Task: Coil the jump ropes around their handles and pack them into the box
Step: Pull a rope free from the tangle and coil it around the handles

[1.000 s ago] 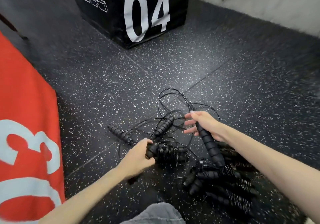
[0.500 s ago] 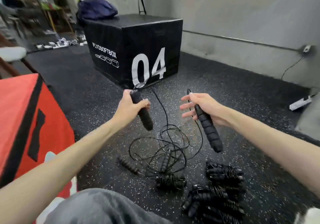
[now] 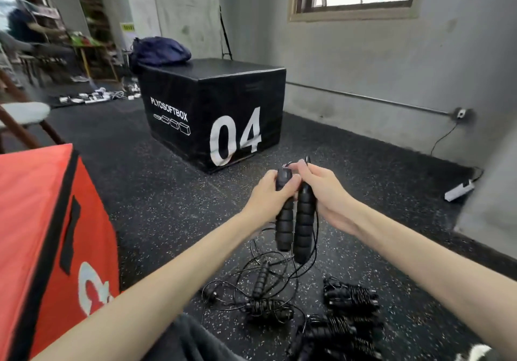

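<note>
From the head camera, both hands are raised in front of the black plyo box (image 3: 212, 114) marked "04". The left hand (image 3: 267, 192) grips the top of one black ribbed jump-rope handle (image 3: 284, 220), fingers curled round it. The right hand (image 3: 321, 192) holds the second handle (image 3: 303, 220), thumb and fingers closed about its upper end. The two handles hang upright, side by side and touching, with their thin black cord (image 3: 268, 265) trailing down to a loose tangle on the speckled rubber floor (image 3: 173, 209). In that tangle lies another loose handle (image 3: 260, 279). Just beside it rests one coiled rope bundle (image 3: 267, 307), and to the right a heap of coiled bundles (image 3: 347, 318) lies close together. A red plyo box (image 3: 42, 220) stands at the left edge. A dark blue bag (image 3: 161, 51) sits on the black box's far corner.
</note>
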